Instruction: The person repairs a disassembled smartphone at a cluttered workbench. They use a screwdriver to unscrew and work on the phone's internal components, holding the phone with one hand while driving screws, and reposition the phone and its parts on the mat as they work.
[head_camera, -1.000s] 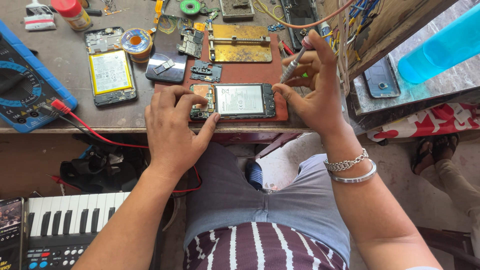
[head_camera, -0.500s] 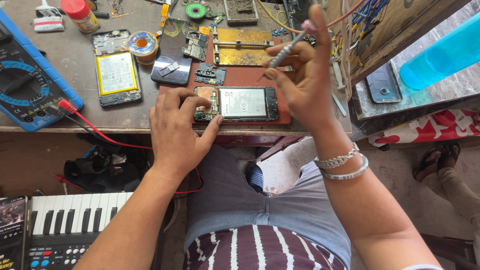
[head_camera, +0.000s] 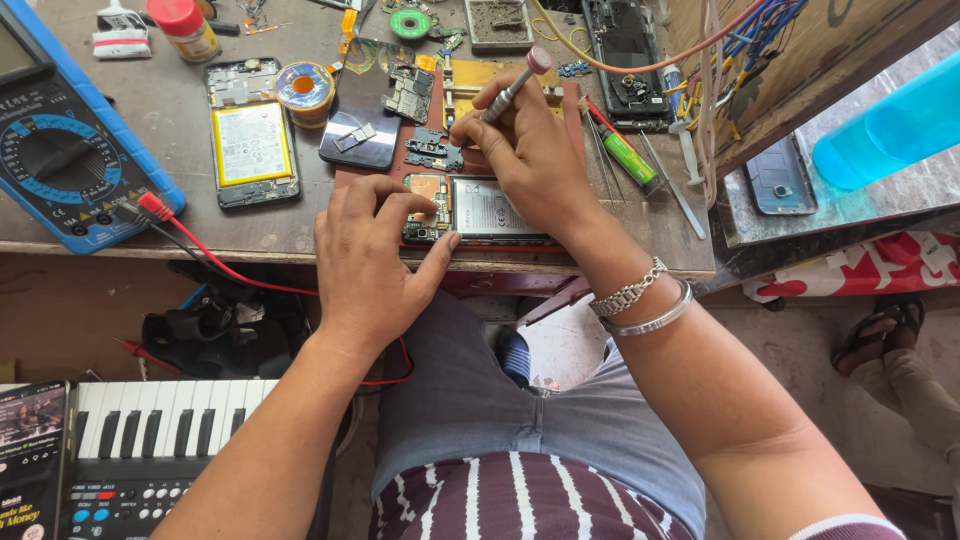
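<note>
An opened phone (head_camera: 478, 210), back cover off with its battery and circuit board showing, lies on a red-brown mat (head_camera: 570, 130) near the workbench's front edge. My left hand (head_camera: 372, 260) rests on the phone's left end, fingers pressing on the board and thumb along its front side. My right hand (head_camera: 528, 150) hovers just behind the phone, pinching a small metal screwdriver (head_camera: 512, 88) whose tip points down toward the mat. Two silver bracelets (head_camera: 640, 300) circle my right wrist.
A blue multimeter (head_camera: 70, 150) with a red lead (head_camera: 200, 250) sits at left. Another opened phone (head_camera: 250, 135), a solder spool (head_camera: 305, 85), loose boards, a green tube (head_camera: 628, 158) and tweezers crowd the bench. A keyboard (head_camera: 160, 420) lies below left; someone's sandalled foot (head_camera: 880, 340) at right.
My right hand has moved left and down from the bench's right side to just behind the phone, tilting the screwdriver tip downward. The left hand has stayed on the phone.
</note>
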